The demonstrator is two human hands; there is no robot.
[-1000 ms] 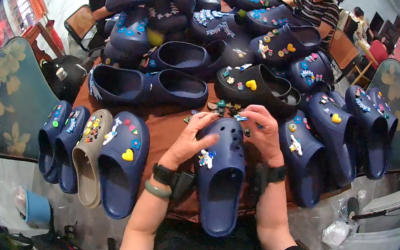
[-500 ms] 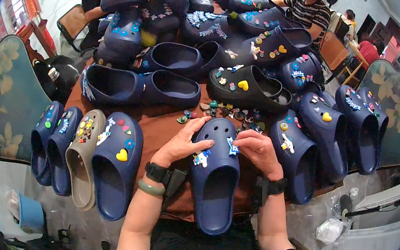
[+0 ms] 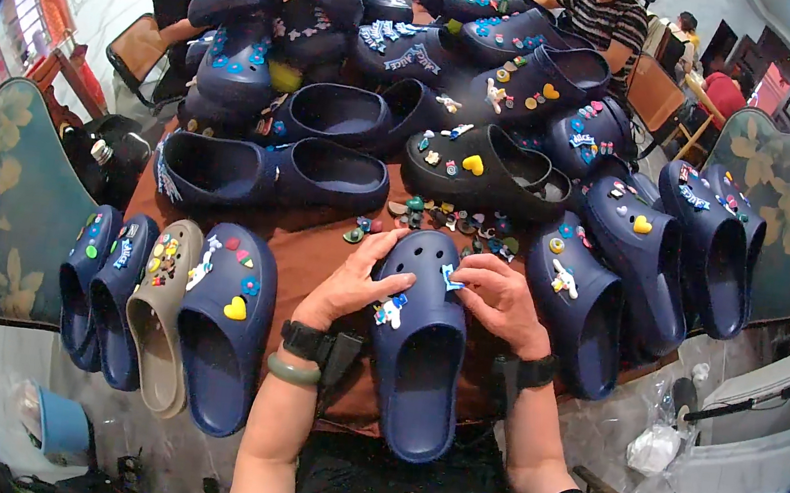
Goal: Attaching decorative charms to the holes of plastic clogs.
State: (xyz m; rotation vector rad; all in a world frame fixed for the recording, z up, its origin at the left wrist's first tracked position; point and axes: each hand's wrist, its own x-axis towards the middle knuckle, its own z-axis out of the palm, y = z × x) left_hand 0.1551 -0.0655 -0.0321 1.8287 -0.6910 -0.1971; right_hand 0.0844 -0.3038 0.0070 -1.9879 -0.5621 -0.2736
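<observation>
Navy-blue foam clog with a rounded, holed toe stands just right of centre in the lower middle of the frame, its long axis running nearly straight up the picture, toe away from the person, heel toward the lower edge and slightly right. What matters most is how the small blue-and-white flat charm sits to the fingers: it lies over the right half of the toe, directly left of the right hand, whose thumb and forefinger are pinched on its right edge. Its longer side seems to run roughly with the clog's length; whether its back has entered a hole is hidden. The right hand is clearly nearer. Across the toe, the left hand grips the left side, thumb on the upper and fingers curled at the far edge, apart from the charm. Below that thumb sits a white figure-shaped charm with blue parts. Beyond the toe, loose multicoloured charms lie on the brown cloth.
</observation>
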